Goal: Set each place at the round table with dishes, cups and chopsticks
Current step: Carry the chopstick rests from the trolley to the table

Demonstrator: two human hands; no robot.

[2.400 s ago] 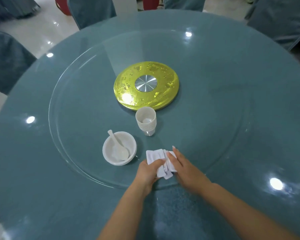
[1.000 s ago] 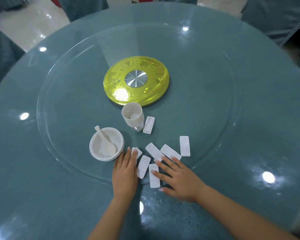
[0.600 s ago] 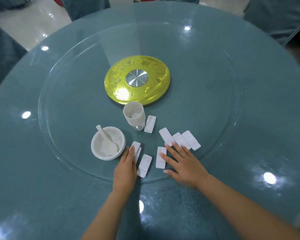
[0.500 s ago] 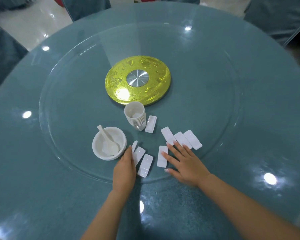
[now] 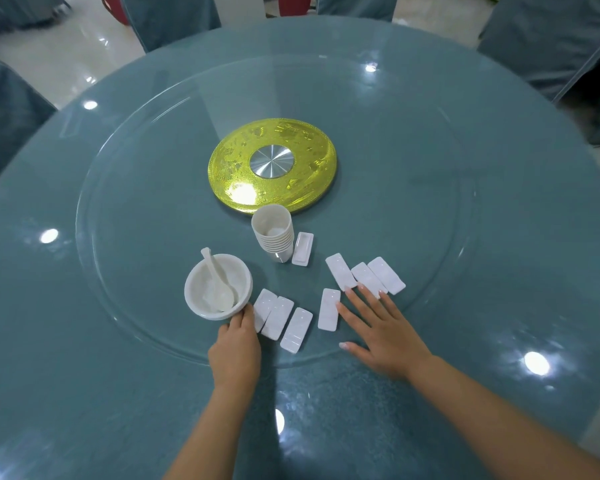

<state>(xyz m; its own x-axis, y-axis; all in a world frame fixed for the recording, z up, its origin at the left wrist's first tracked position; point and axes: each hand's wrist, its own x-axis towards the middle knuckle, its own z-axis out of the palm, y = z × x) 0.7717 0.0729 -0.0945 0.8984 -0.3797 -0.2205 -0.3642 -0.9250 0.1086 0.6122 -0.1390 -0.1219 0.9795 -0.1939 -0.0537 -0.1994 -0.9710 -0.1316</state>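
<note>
Right hand [image 5: 385,337], fingers splayed flat, lies just right of the lone rest [image 5: 328,309], whose long axis runs toward the cups [image 5: 273,237]; left hand's [image 5: 235,351] fingers are extended, touching the bowl [image 5: 201,282].

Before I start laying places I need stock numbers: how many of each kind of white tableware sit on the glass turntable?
Chopstick rests: 8
Bowl: 1
Spoon: 1
Stack of cups: 1, cups inside too nested to count
Total: 11
</note>
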